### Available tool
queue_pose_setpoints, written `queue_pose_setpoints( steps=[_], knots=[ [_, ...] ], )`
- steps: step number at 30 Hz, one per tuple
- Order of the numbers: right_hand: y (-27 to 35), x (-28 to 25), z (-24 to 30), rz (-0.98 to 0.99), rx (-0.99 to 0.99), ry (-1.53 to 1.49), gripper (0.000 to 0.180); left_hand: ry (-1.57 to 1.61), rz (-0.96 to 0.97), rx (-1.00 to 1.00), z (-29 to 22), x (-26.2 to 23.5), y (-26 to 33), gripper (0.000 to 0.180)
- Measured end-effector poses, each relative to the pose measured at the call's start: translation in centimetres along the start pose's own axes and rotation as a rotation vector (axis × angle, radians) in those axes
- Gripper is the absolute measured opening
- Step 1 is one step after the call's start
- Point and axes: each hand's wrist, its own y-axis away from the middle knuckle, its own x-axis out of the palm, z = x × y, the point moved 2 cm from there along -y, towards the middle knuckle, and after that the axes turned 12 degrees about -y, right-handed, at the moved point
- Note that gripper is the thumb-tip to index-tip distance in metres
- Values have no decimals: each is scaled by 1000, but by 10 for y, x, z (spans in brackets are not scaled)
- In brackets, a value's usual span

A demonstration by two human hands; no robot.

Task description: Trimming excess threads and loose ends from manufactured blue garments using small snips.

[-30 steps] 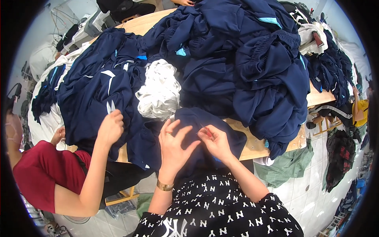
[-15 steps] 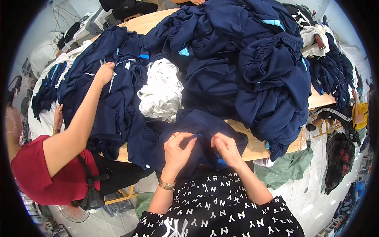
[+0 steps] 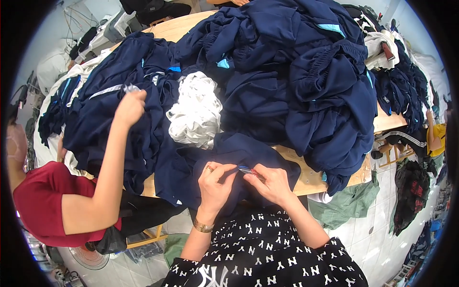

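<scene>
Low over the near edge of the table, my left hand (image 3: 216,184) pinches the navy garment (image 3: 191,167) at a bit of blue trim. Thumb and forefinger are pressed together there. My right hand (image 3: 273,183) is closed around small thread snips (image 3: 247,171) with a red part and a metal tip. The snips' tip points left and meets the blue trim at my left fingertips. Most of the snips' body is hidden in my right hand. The navy cloth hangs over the table edge in front of me.
A heap of white tape (image 3: 195,110) lies just beyond my hands. Large piles of navy garments (image 3: 330,95) cover the wooden table (image 3: 313,181). At left, a co-worker in a red shirt (image 3: 57,203) reaches over the cloth with scissors. Green cloth (image 3: 349,203) lies on the floor at right.
My right hand has turned and moved left, bringing the snips into view against the trim. My left hand stays nearly in place. The co-worker's hand and scissors have shifted down slightly.
</scene>
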Motion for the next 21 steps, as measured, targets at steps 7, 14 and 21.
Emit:
queue_pose_setpoints(
  steps=[7, 14, 21],
  knots=[
    [-1, 0, 2, 0, -40, 29, 39, -7, 3, 15, 1, 0, 1, 19],
    [-2, -2, 5, 0, -52, 64, 39, -20, -11, 39, 1, 0, 0, 20],
    [-1, -3, 5, -10, -86, 57, 39, -13, -17, 45, 0, 0, 0, 20]
  ],
)
